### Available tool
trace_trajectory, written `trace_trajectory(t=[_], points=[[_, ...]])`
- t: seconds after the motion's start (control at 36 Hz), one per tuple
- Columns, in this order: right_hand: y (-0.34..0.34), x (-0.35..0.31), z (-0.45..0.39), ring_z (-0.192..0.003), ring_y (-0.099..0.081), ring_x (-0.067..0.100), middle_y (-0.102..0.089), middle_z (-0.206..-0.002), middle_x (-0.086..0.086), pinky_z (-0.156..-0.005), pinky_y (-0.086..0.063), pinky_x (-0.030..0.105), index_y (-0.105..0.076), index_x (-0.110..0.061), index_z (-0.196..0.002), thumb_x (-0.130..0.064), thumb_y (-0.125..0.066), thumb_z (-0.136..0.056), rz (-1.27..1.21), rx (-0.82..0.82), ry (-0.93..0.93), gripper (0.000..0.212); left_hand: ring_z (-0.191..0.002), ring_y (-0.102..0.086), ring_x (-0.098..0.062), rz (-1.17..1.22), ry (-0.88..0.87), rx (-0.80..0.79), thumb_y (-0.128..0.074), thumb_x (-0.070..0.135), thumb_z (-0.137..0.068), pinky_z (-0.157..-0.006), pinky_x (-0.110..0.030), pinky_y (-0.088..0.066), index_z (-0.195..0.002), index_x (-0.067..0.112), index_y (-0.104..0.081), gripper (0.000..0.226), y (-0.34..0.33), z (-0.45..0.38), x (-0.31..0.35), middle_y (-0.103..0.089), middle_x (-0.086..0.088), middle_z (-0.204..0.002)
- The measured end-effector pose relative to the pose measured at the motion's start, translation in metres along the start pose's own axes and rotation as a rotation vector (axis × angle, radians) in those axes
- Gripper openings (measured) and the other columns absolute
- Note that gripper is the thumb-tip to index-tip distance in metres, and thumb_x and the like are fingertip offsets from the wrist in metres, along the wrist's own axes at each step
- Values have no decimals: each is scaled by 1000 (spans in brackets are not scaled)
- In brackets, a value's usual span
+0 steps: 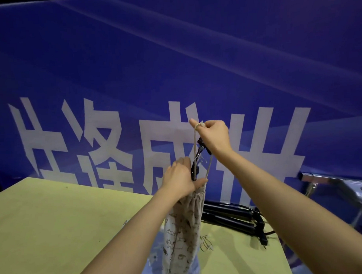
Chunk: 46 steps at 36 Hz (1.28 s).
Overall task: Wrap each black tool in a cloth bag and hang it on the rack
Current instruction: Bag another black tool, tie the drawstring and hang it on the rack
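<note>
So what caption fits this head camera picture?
Left hand grips the cloth bag's neck while right hand pulls its drawstring up.

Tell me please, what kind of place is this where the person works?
Probably a workshop or staged packing station, not a home. A large blue banner with white characters fills the back, more black tools lie on a plain yellow-green table, and a metal rack stands at right.

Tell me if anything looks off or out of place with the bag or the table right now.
Mostly fine. One oddity: the black tool pokes out of the cloth bag above its gathered neck, which the left hand grips while the right hand pulls the drawstring up. More black tools lie unbagged on the table.
</note>
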State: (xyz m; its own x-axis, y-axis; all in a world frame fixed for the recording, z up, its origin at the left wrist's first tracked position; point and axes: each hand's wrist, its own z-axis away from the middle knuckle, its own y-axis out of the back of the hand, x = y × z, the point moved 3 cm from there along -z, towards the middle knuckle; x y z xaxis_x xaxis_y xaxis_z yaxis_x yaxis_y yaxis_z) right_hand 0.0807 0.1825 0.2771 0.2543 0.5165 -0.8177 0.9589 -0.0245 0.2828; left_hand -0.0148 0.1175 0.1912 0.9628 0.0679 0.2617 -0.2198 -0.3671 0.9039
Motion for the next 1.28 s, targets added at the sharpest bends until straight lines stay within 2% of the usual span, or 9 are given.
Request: trace_trajectory(t=[0.08, 0.17, 0.31, 0.5, 0.58, 0.81, 0.97, 1.08, 1.28], points=[[3, 0, -1, -49, -36, 18, -34, -47, 1, -64, -53, 48, -40, -15, -53, -46, -67, -82, 55, 13, 86, 50, -104, -54, -22, 178, 10, -84, -61, 62, -77, -93, -39, -44, -106, 22, -46, 52, -3, 2, 8, -54, 0, -111], [5, -2, 0, -50, -39, 16, -40, -50, 2, -60, -53, 43, -46, -13, -57, -48, -65, -83, 167, -12, 170, 47, -109, -55, -29, 3, -13, -173, -51, 60, -85, -94, -43, -42, -119, 22, -41, 52, -10, 4, 12, -56, -2, -121], [19, -3, -1, -47, -36, 14, -39, -48, -2, -50, -39, 35, -39, -18, -55, -44, -62, -88, 283, 53, 255, 48, -88, -64, -30, -301, -137, -58, -32, 67, -89, -80, -38, -43, -132, 23, -28, 61, -17, 1, 16, -64, -7, -106], [40, -16, -5, -48, -37, 15, -44, -52, -2, -46, -25, 24, -43, -15, -60, -36, -61, -91, 354, 160, 390, 42, -86, -64, -27, -416, -180, 38, -27, 78, -81, -67, -33, -38, -138, 24, -31, 79, -15, -1, 17, -64, -6, -103], [51, -18, -6, -50, -42, 19, -50, -55, 4, -45, -25, 23, -44, -14, -61, -34, -62, -91, 380, 206, 409, 40, -81, -65, -25, -428, -122, 45, -28, 76, -82, -64, -32, -39, -132, 17, -40, 78, -15, -2, 27, -64, -5, -97], [102, -3, -7, -46, -34, 11, -36, -48, -9, -45, -25, 25, -44, -13, -60, -34, -61, -91, 399, 272, 301, 41, -82, -64, -24, -467, -120, 0, -30, 72, -86, -61, -30, -38, -106, 10, -53, 69, -16, -2, 83, -64, -7, -96], [156, 4, -3, -48, -36, 16, -39, -49, -4, -45, -24, 25, -37, -18, -56, -33, -59, -92, 376, 332, 265, 45, -90, -63, -28, -460, -162, 28, -29, 69, -88, -67, -33, -40, -116, 5, -49, 73, -23, 6, 135, -61, -11, -106], [194, 3, 5, -50, -41, 19, -46, -54, 1, -45, -23, 24, -48, -10, -60, -31, -58, -92, 436, 344, 356, 39, -89, -62, -29, -470, -203, 59, -26, 66, -90, -70, -34, -36, -117, 4, -49, 71, -27, 13, 178, -59, -12, -108], [278, 22, 31, -57, -42, 22, -47, -59, 2, -47, -23, 25, -44, -12, -62, -30, -59, -92, 503, 287, 318, 38, -94, -62, -29, -324, -171, -49, -29, 63, -92, -76, -35, -41, -113, 7, -53, 64, -43, 42, 265, -62, -11, -107]])
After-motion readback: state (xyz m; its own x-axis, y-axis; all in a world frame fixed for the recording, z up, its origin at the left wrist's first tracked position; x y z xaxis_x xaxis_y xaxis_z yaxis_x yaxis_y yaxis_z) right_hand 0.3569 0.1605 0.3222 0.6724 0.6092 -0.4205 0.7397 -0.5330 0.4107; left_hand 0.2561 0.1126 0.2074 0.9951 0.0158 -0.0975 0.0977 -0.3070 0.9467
